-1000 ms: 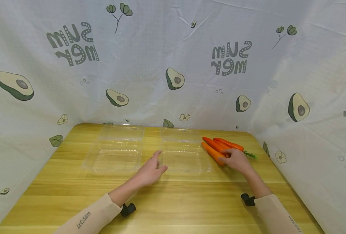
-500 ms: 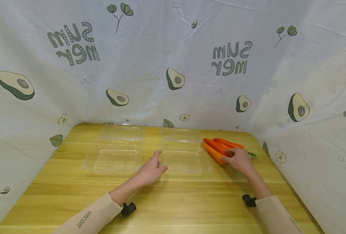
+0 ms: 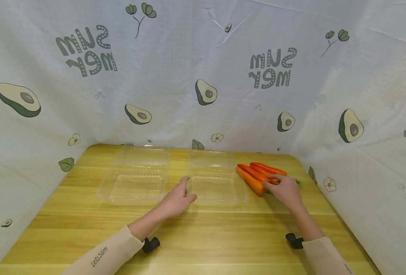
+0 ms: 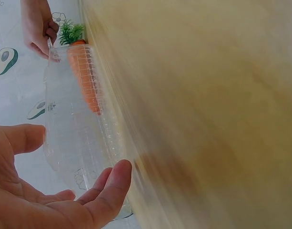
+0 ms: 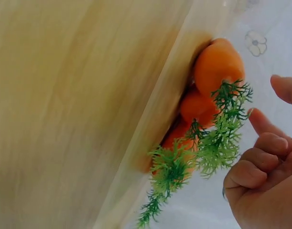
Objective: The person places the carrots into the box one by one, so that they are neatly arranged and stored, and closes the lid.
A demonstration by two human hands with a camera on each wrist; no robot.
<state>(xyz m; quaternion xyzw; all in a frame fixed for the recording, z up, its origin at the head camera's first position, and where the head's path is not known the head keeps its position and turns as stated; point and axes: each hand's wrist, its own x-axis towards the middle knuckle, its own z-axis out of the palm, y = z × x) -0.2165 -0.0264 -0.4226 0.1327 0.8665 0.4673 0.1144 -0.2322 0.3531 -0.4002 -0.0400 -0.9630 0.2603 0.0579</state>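
Several orange carrots (image 3: 251, 181) with leafy green tops (image 5: 222, 133) lie side by side on the table's right part. My right hand (image 3: 284, 190) hovers at their leafy ends. In the right wrist view its thumb and index finger stand apart with nothing between them, and the other fingers are bent. A clear plastic box (image 3: 239, 196) with its lid folded back lies just left of the carrots. Beside that box's left edge is my left hand (image 3: 175, 200), fingers loosely extended and holding nothing. The left wrist view shows the same box (image 4: 65, 129) between thumb and fingers, with no firm grip visible.
A second clear box (image 3: 103, 189), also with its lid laid back, sits further left on the wooden table (image 3: 203, 244). A printed white cloth (image 3: 175, 68) hangs behind the table and along both sides. Each wrist carries a black camera mount (image 3: 150, 245).
My right hand has drawn slightly right, away from the front carrot, showing more of the carrots. The carrots beside the front one have shifted a little. My left hand has stayed in place.
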